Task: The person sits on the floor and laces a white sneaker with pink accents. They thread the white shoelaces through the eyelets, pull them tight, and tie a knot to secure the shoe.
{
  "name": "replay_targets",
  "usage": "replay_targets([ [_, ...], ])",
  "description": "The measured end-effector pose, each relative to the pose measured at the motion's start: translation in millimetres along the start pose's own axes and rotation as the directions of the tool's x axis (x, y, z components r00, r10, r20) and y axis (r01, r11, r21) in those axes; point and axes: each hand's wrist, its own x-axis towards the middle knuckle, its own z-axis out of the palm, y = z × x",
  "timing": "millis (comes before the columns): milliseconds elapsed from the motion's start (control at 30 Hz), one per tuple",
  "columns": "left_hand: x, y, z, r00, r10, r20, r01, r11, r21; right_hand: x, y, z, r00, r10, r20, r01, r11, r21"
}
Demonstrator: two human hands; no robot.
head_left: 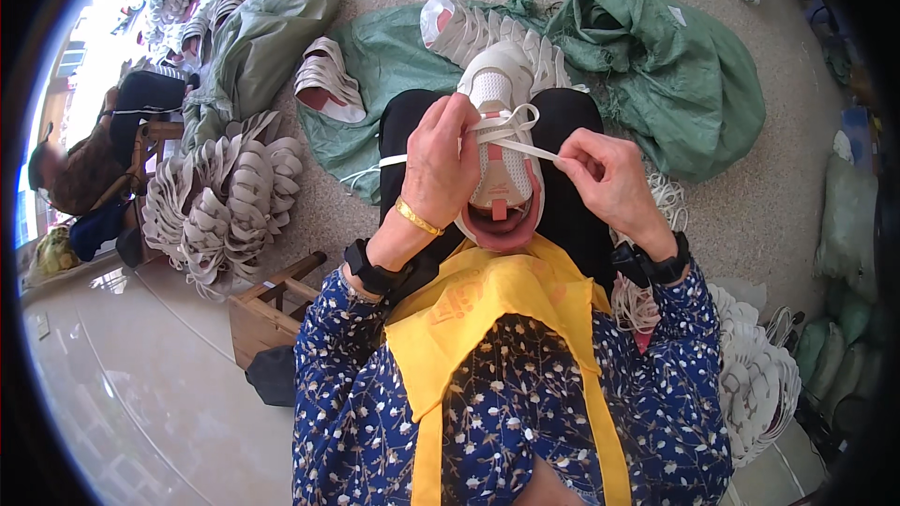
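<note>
Between my knees rests a white sneaker point(494, 189) with pink lining and a pink tongue tab, its heel toward me and its toe pointing away. White laces point(511, 134) cross over the tongue, with one loop standing up. My left hand point(439, 164) is closed on the lace at the shoe's left side, and a lace end sticks out to the left of it. On the right, my right hand point(609, 178) pinches the other lace and holds it stretched away from the shoe.
Rows of white shoe uppers point(230, 206) lie at left, more point(487, 33) beyond my knees on green sacking, others point(750, 375) at lower right. A bulky green sack point(675, 75) is at far right. Wooden stool point(272, 314) at left; another person point(89, 169) sits at far left.
</note>
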Motion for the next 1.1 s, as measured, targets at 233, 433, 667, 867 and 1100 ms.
replay_targets([
  [233,-8,-1,-7,1.0,-0.017,0.006,0.017,0.992,-0.121,-19,27,-14,0.98,0.187,0.073,-0.193,0.977,0.094],
  [433,-17,-1,-17,0.988,-0.141,0.058,0.148,0.981,-0.126,26,17,-6,0.994,0.108,0.004,-0.108,0.991,0.075],
  [667,-15,-1,-20,0.968,-0.218,0.123,0.238,0.953,-0.187,68,19,11,0.953,0.077,0.292,-0.194,0.897,0.396],
  [867,-19,-8,-20,0.911,-0.333,0.244,0.405,0.832,-0.378,50,14,15,0.973,0.098,0.21,-0.136,0.975,0.178],
  [1100,-18,-9,-38,0.826,-0.371,0.425,0.563,0.487,-0.668,48,4,22,0.994,0.017,0.111,-0.027,0.996,0.083],
])
